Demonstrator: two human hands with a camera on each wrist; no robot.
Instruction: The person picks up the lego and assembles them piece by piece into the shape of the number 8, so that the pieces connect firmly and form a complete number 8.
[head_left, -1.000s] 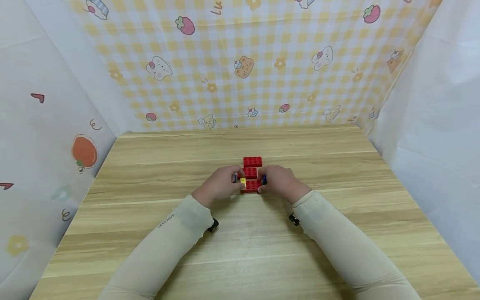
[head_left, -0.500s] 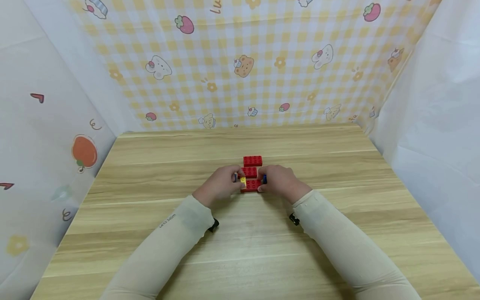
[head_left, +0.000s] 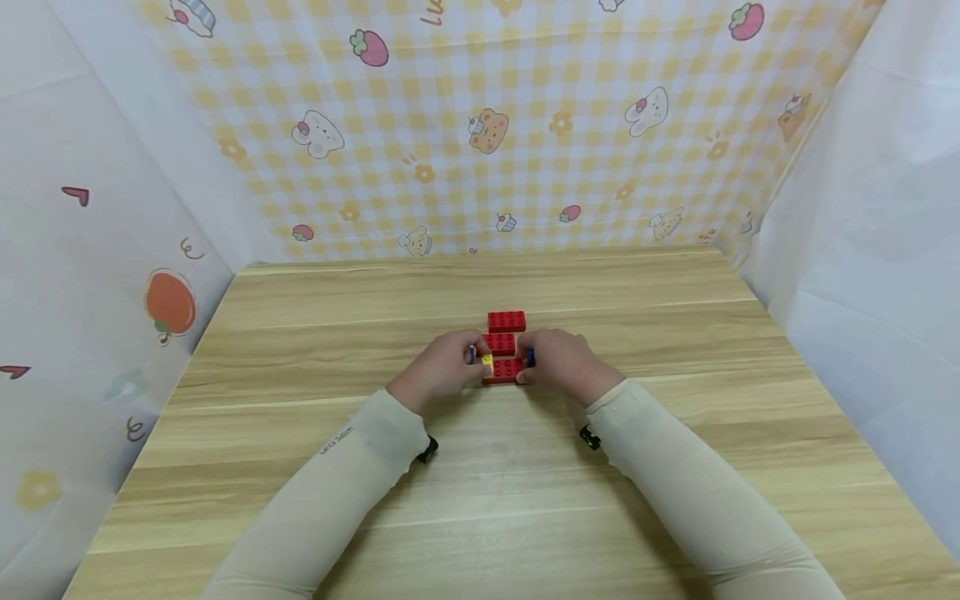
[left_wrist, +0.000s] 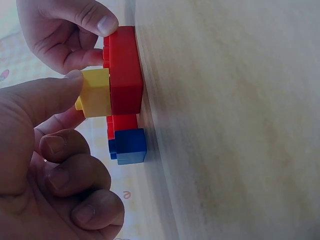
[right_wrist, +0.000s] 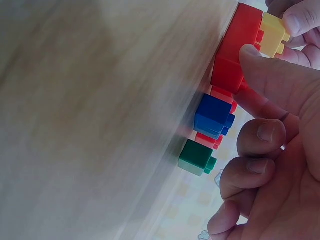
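Note:
My left hand (head_left: 442,362) pinches a small yellow toy brick (left_wrist: 95,93) between thumb and finger. The yellow brick stands on the left end of the studded top of the front red brick (head_left: 507,372), touching it. Gripping the right end of that red brick is my right hand (head_left: 561,360), its thumb on the near side in the right wrist view. Below my left hand's work, a blue brick (left_wrist: 131,146) lies close by in the left wrist view. Another blue brick (right_wrist: 212,115) is near my right fingers. How firmly yellow and red are joined I cannot tell.
Behind the front brick lie a middle red brick (head_left: 502,343), partly hidden by my hands, and a rear red brick (head_left: 507,322). A small green brick (right_wrist: 195,157) stands past the right-hand blue one. All are on a wooden table (head_left: 480,517) with cloth behind it.

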